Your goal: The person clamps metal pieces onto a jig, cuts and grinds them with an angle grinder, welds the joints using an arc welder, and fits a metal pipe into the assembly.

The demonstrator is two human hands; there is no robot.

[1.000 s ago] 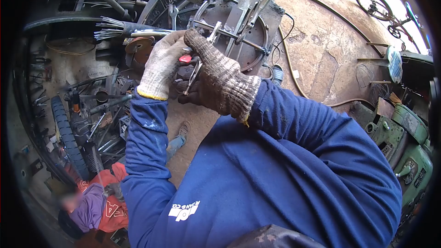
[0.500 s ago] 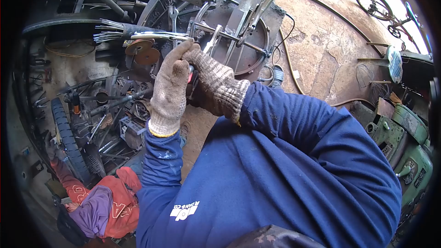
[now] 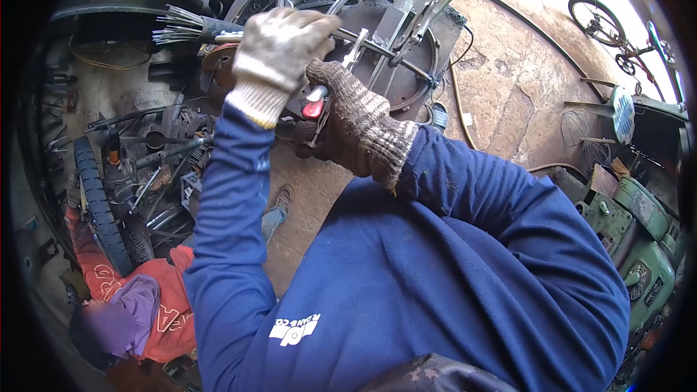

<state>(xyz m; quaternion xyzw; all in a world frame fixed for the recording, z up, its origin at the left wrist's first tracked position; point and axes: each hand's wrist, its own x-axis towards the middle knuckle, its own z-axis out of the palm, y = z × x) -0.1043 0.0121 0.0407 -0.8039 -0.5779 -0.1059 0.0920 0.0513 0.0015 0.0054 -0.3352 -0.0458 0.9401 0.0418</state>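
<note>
My right hand (image 3: 356, 112), in a brown and white knitted glove, is closed round a dark tool with a red part (image 3: 313, 108) and a silvery end. Its lower body is partly hidden, so I cannot tell its kind. Up and to the left, my left hand (image 3: 279, 47) in a pale glove is blurred by motion, its fingers bent over toward the right. It covers part of a dark tube holding a bundle of thin metal rods (image 3: 181, 27). Just beyond, locking pliers (image 3: 435, 11) grip metal bars over a round steel plate (image 3: 406, 94).
Metal scrap and a tyre (image 3: 102, 203) lie at left, beside a person in a red top (image 3: 163, 312). A hose (image 3: 459, 101) runs across the floor on the right. Green machinery (image 3: 642, 239) and a bicycle (image 3: 599, 22) stand farther right.
My left hand has left the tool beside my right hand and moved up, over the rod tube. The red part shows more. The person at left has shifted slightly.
</note>
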